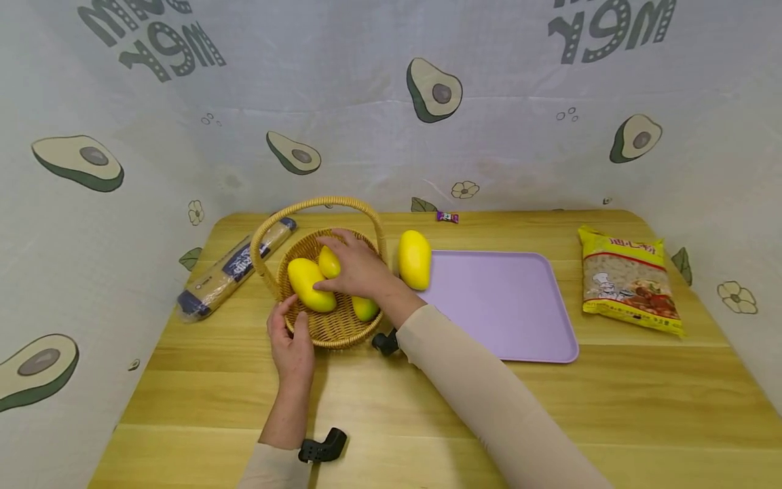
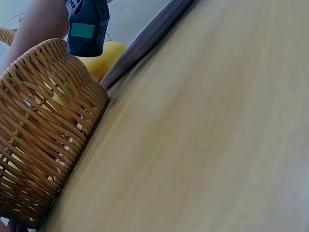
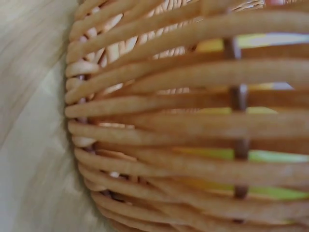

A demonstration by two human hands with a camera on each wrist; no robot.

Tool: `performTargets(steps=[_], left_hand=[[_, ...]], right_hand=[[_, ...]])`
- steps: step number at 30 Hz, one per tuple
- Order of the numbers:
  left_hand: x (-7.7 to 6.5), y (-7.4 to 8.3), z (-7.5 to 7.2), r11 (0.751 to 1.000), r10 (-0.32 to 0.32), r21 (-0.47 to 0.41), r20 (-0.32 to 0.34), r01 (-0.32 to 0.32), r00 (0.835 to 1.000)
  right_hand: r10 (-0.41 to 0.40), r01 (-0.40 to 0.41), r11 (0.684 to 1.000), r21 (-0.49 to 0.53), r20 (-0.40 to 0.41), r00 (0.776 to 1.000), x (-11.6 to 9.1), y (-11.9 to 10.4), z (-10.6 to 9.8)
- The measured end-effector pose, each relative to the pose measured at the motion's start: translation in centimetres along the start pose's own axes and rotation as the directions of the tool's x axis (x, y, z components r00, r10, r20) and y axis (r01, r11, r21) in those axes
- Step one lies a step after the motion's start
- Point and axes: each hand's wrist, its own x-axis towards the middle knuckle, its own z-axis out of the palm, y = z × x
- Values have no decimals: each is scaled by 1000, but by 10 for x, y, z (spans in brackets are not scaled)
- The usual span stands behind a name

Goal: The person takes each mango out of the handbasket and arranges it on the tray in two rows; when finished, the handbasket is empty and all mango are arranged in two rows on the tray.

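Note:
A round wicker basket (image 1: 330,334) with a tall arched handle stands left of centre and holds yellow mangoes. My left hand (image 1: 293,346) holds its near left rim, thumb and fingers at the edge. Reaching in from the right, my right hand (image 1: 360,268) grips a mango (image 1: 328,262), partly hidden by the fingers. Beside it lies a larger mango (image 1: 310,285), near the thumb. Under the right wrist shows a green-tinged mango (image 1: 364,308). One more mango (image 1: 415,260) is outside the basket, at the tray's left edge. Close weave of the basket (image 3: 169,121) fills the right wrist view.
A lilac tray (image 1: 501,305) lies right of the basket. Behind the basket, at left, is a long clear packet (image 1: 235,272) with dark blue ends. A yellow food bag (image 1: 629,282) lies at far right, and a small purple wrapped sweet (image 1: 447,217) at the back edge.

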Motion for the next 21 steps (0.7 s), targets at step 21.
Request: performTargets(steps=[21], left_hand=[[0,1,0,1000,-4,6,9,4,1000]], right_hand=[[-4,4,1000,-15,12,1000,-1,2,1]])
